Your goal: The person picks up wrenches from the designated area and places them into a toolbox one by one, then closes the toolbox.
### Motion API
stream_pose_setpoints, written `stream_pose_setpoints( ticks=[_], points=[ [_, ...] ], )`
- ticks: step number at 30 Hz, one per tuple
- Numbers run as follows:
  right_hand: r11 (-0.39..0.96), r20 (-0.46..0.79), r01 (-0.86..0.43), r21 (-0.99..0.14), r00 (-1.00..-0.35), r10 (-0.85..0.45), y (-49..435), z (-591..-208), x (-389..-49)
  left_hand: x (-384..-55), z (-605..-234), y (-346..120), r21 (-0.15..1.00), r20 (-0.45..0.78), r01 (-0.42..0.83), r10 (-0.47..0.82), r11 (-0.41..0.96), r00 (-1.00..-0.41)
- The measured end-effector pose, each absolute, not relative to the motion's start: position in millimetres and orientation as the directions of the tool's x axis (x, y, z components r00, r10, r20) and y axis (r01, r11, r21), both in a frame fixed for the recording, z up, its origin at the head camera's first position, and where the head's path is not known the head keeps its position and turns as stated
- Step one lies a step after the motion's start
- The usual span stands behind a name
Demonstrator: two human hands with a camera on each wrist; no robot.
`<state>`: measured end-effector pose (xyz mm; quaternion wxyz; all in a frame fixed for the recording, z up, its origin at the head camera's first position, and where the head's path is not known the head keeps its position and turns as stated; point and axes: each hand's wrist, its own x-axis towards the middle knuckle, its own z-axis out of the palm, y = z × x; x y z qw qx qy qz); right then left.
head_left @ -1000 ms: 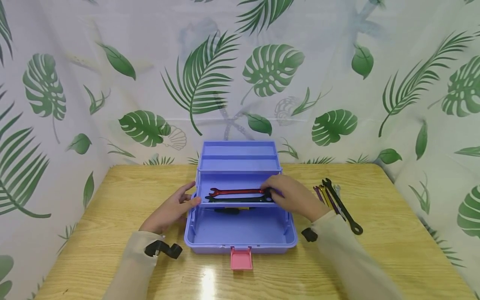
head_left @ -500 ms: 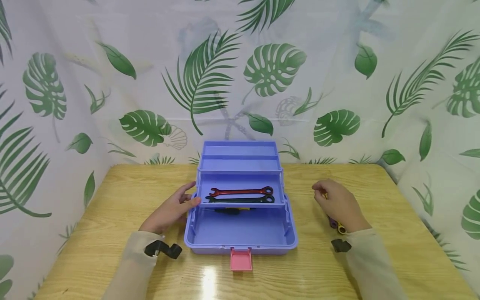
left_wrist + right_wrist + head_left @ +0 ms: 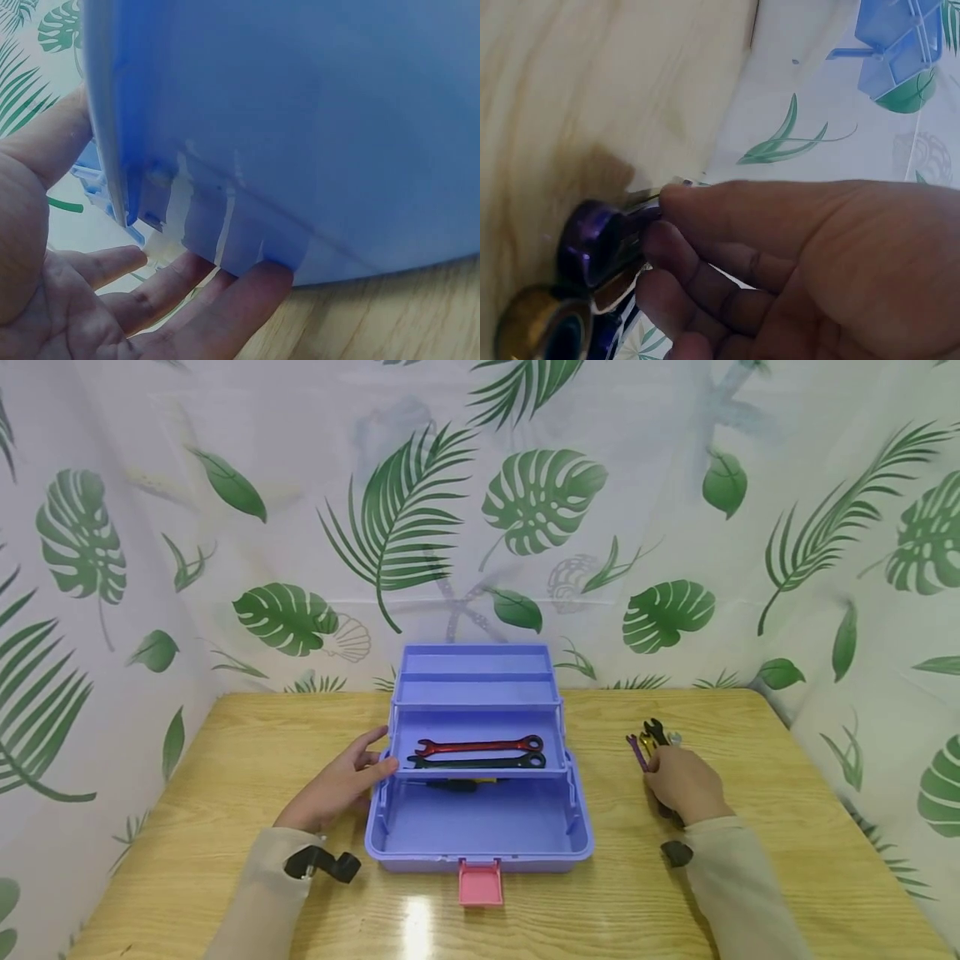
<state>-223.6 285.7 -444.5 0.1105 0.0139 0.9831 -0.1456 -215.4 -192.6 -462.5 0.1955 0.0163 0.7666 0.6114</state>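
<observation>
A purple wrench (image 3: 637, 750) is pinched between the thumb and fingertips of my right hand (image 3: 686, 783), on the table right of the toolbox. Its purple ring end (image 3: 592, 244) shows in the right wrist view, beside a gold ring end (image 3: 544, 326). Under the hand lie a black wrench (image 3: 656, 729), a yellow one (image 3: 647, 742) and a silver-tipped one (image 3: 675, 739), partly hidden. My left hand (image 3: 337, 782) rests with extended fingers against the left side of the blue toolbox (image 3: 412, 863), thumb at the tray's corner.
Inside the raised tray (image 3: 476, 723) lie a red wrench (image 3: 480, 746) and a black one (image 3: 468, 762). Black and yellow handles (image 3: 453, 785) show in the compartment below. The lid (image 3: 475, 662) stands back, and a pink latch (image 3: 480, 885) hangs in front. A leaf-print cloth (image 3: 442, 527) hangs behind.
My right hand has left the red wrench in the tray and moved right to the loose wrenches, taking hold of the purple one. My left hand has stayed at the toolbox.
</observation>
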Motion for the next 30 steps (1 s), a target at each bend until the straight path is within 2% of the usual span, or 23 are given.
stream_pose_setpoints(
  ticks=[8,23,30],
  points=[
    [0.965,-0.205,0.011,-0.26,-0.978,-0.044,282.1,-449.3,-225.3,-214.1,-460.5,-191.6,0.944,-0.276,-0.21,0.262,0.254,-0.925],
    [0.967,-0.196,0.023,-0.254,-0.98,-0.028,284.1,-448.7,-225.1,-212.2,-460.2,-190.7,0.929,-0.319,-0.254,0.237,0.268,-0.918],
    [0.963,-0.171,0.009,-0.271,-0.985,-0.039,284.7,-450.8,-224.6,-213.5,-461.7,-190.4,0.942,-0.284,-0.218,0.261,0.254,-0.923]
  ],
)
